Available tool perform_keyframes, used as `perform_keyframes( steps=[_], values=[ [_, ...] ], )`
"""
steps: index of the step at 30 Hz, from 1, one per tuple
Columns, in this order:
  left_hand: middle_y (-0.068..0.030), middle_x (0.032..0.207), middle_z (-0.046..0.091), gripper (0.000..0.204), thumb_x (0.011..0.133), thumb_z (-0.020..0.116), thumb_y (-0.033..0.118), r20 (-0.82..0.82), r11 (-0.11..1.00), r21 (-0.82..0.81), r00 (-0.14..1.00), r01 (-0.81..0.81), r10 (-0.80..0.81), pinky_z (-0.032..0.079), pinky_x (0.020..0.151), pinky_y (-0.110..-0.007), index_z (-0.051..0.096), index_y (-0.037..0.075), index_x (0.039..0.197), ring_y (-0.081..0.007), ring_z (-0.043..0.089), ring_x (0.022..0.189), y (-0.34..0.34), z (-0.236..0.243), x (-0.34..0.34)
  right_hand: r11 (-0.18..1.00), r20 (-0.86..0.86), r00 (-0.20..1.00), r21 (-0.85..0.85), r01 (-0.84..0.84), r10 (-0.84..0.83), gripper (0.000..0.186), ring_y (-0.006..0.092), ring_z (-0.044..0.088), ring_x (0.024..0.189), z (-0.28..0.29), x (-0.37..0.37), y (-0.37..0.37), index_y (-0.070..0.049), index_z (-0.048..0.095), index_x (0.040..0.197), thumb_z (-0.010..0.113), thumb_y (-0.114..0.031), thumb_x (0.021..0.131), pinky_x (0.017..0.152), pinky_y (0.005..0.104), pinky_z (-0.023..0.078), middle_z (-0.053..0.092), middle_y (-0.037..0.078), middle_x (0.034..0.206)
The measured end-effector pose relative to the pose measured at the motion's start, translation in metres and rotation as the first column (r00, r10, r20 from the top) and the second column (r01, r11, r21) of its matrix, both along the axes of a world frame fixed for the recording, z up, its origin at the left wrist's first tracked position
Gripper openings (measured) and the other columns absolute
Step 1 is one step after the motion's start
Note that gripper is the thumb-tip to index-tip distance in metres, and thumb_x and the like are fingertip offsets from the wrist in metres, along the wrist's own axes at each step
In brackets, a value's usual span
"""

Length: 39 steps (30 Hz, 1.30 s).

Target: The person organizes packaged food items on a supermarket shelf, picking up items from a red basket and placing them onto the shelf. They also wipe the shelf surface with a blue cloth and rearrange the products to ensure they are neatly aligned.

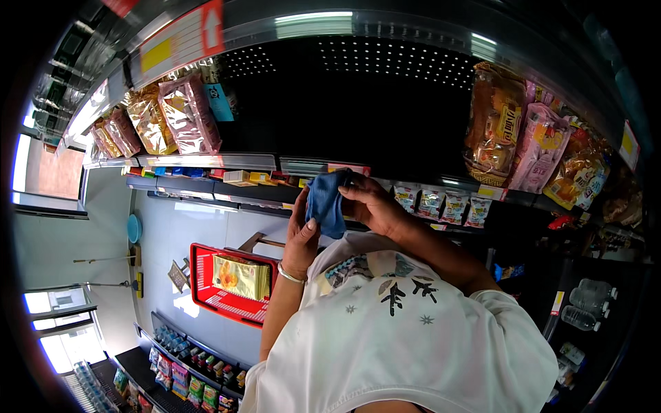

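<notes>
Clamped on a creased blue cloth (325, 206), my left grip (301, 237) lays its thumb along the lower left side, while my right grip (372, 203) pinches the upper right edge. Soft and matte, the fabric sits bunched between them, in front of my smooth white shirt (420, 351) and near the black shelf (385, 65) with its dotted back panel. Crinkly, glossy bread bags (496, 124) stand to the right; lower left, a slotted red plastic basket (203, 275) holds a flat, shiny yellow packet (241, 275).

Head-worn fisheye view, looking steeply down over the white shirt (385, 344), hands (301, 237) (370, 203) close at mid-frame
</notes>
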<state>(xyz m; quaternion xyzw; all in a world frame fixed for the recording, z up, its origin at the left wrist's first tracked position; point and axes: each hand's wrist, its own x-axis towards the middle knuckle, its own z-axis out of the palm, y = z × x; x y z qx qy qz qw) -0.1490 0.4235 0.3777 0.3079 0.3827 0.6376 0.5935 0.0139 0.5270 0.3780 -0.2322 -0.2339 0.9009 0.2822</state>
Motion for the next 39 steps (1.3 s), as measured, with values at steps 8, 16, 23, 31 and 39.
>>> perform_keyframes(
  steps=[8,16,23,31,39],
  values=[
    [-0.0095,0.134,0.056,0.074,0.080,0.070,0.016,0.294,0.983,-0.122,0.951,0.134,-0.093,0.041,0.107,-0.035,0.038,0.000,0.145,-0.0214,0.055,0.123,0.023,0.006,0.012,0.993,-0.095,0.988,0.006,0.120,-0.119,0.030,0.0217,0.068,0.102,0.007,0.029,0.010,-0.005,0.059,0.121,0.060,-0.010,0.091,0.087,0.0381,0.059,0.066,0.009,0.111],
    [-0.0094,0.129,0.060,0.055,0.086,0.065,0.004,0.398,0.957,0.068,0.871,0.284,-0.287,0.045,0.102,-0.033,0.048,0.002,0.138,-0.0197,0.057,0.120,0.033,-0.013,-0.015,0.979,-0.147,0.968,-0.044,0.200,-0.204,0.037,0.0250,0.067,0.105,0.001,0.028,0.005,-0.002,0.057,0.124,0.056,-0.008,0.088,0.092,0.0425,0.058,0.067,0.013,0.112],
    [-0.0066,0.112,0.068,0.034,0.090,0.064,0.006,0.288,0.969,-0.114,0.941,0.217,-0.177,0.053,0.092,-0.032,0.060,0.003,0.123,-0.0176,0.066,0.103,0.038,0.015,-0.016,0.886,0.275,0.894,0.405,0.225,-0.353,0.072,0.0294,0.052,0.128,-0.010,0.006,-0.014,-0.007,0.039,0.145,0.067,0.000,0.079,0.103,0.0416,0.048,0.042,0.018,0.145],
    [-0.0024,0.098,0.070,0.016,0.091,0.064,0.004,0.092,0.983,-0.087,0.984,0.161,-0.153,0.052,0.079,-0.024,0.064,0.003,0.107,-0.0093,0.065,0.086,0.031,0.027,-0.034,0.159,0.175,0.790,0.982,-0.100,-0.587,0.055,0.0271,0.055,0.123,0.021,-0.014,-0.019,-0.002,0.055,0.122,0.071,0.011,0.071,0.105,0.0379,0.043,0.056,0.014,0.129],
    [-0.0022,0.098,0.070,0.020,0.086,0.065,-0.007,-0.164,0.966,-0.059,0.952,0.253,-0.259,0.049,0.083,-0.024,0.066,0.001,0.104,-0.0084,0.063,0.090,0.024,0.018,-0.085,0.765,0.185,0.928,0.629,0.140,-0.322,0.016,0.0066,0.056,0.087,0.021,-0.006,-0.010,-0.006,0.058,0.100,0.069,-0.007,0.089,0.082,0.0243,0.046,0.060,-0.001,0.092]
  ],
)
